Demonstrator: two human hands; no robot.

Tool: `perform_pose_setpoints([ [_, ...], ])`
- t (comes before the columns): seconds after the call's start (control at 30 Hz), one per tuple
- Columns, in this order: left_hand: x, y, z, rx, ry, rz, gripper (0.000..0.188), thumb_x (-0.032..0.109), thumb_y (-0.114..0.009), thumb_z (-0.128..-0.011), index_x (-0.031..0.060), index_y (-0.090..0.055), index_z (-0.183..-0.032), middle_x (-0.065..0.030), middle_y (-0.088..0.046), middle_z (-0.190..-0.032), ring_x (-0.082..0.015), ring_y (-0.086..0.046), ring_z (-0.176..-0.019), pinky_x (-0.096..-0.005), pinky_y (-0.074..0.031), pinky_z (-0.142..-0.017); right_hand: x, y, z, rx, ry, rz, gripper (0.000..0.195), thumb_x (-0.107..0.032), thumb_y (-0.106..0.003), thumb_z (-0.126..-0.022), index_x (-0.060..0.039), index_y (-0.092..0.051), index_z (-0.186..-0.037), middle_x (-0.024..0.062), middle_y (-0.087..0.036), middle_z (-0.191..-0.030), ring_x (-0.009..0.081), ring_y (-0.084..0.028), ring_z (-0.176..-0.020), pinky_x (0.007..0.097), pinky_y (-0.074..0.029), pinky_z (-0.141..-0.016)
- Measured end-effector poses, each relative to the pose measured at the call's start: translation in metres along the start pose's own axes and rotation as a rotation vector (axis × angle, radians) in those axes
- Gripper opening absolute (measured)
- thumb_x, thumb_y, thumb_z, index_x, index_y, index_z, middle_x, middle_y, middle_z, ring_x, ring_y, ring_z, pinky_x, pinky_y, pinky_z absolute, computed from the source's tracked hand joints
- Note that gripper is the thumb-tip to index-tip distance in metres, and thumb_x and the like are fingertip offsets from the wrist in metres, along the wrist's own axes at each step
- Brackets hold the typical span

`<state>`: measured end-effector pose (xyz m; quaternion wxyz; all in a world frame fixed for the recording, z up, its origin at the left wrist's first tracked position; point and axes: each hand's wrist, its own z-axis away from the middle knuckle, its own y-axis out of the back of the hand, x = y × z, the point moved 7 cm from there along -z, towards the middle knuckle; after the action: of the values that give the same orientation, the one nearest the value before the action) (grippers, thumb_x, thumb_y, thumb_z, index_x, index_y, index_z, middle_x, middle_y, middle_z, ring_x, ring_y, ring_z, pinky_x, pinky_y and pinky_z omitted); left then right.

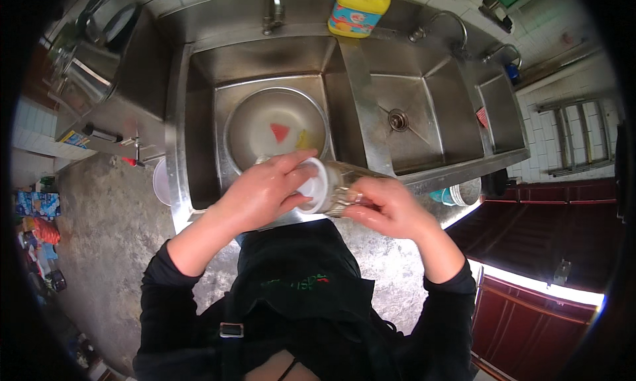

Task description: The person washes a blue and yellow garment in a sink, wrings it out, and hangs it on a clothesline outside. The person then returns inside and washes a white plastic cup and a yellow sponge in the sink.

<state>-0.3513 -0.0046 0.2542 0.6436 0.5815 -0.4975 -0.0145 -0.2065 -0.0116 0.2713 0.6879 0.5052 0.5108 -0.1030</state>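
Note:
A clear pitcher (338, 182) with a white rim lies sideways between my hands, above the front edge of the left sink. My right hand (380, 204) is closed round its handle. My left hand (271, 185) is at the pitcher's mouth, with fingers inside the white rim; whether they grip it I cannot tell. Behind my left hand, a round metal basin (248, 108) of water sits in the left sink. A red triangular piece (279, 132) and a yellow-green piece (303, 138) lie in the basin.
A yellow detergent jug (360, 11) stands on the sink's back ledge, right of a faucet (273, 8). The middle sink (412, 98) has a drain. Glass vessels (89, 75) stand at the left. A white bucket (467, 191) is below the sinks at right.

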Motion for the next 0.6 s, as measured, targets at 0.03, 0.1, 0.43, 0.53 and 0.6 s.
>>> perform_pose_setpoints([
  [0.03,0.003,-0.004,-0.013,0.058,0.028,-0.014,0.035,0.013,-0.063,-0.069,0.005,-0.052,-0.102,-0.0133,-0.046,-0.119,-0.0334,-0.051,-0.098,-0.038,-0.044,-0.079,0.014,0.018,0.014,0.038,-0.012,-0.009,0.018,-0.02,-0.063,-0.075,-0.0052,-0.053,-0.075,0.0105,-0.048,-0.058,0.0266,-0.05,-0.052,0.0336,-0.037,-0.048],
  [0.1,0.009,-0.005,-0.037,0.191,0.09,-0.029,0.036,0.011,-0.064,-0.067,0.0043,-0.052,-0.101,-0.014,-0.046,-0.119,-0.0332,-0.051,-0.099,-0.038,-0.044,-0.079,0.049,0.064,0.032,0.087,-0.077,-0.004,0.015,-0.017,-0.062,-0.075,-0.005,-0.053,-0.075,0.0088,-0.045,-0.055,0.022,-0.044,-0.046,0.0302,-0.035,-0.045],
  [0.43,-0.022,-0.035,0.018,0.415,0.579,0.002,0.036,0.003,-0.065,-0.065,0.002,-0.054,-0.099,-0.0159,-0.045,-0.12,-0.0283,-0.05,-0.104,-0.033,-0.044,-0.082,0.292,0.159,0.041,-0.106,-0.544,0.715,0.028,-0.031,-0.054,-0.078,-0.0029,-0.06,-0.081,0.0167,-0.06,-0.077,0.0342,-0.057,-0.074,0.0403,-0.045,-0.065],
  [0.53,-0.015,-0.035,0.043,0.497,0.678,-0.051,0.035,0.002,-0.065,-0.065,0.0024,-0.055,-0.099,-0.0155,-0.045,-0.12,-0.0284,-0.049,-0.105,-0.0331,-0.043,-0.084,0.356,0.148,0.034,-0.302,-0.58,0.901,0.026,-0.026,-0.053,-0.078,-0.0027,-0.062,-0.083,0.0157,-0.061,-0.084,0.0331,-0.058,-0.081,0.0379,-0.047,-0.068],
  [0.6,-0.012,-0.037,0.059,0.542,0.737,-0.094,0.036,0.002,-0.065,-0.065,0.0028,-0.055,-0.099,-0.0148,-0.045,-0.12,-0.0284,-0.048,-0.107,-0.0331,-0.042,-0.085,0.391,0.142,0.031,-0.428,-0.654,1.022,0.023,-0.024,-0.053,-0.078,-0.0046,-0.063,-0.084,0.0126,-0.062,-0.088,0.0299,-0.059,-0.083,0.0362,-0.047,-0.068],
])
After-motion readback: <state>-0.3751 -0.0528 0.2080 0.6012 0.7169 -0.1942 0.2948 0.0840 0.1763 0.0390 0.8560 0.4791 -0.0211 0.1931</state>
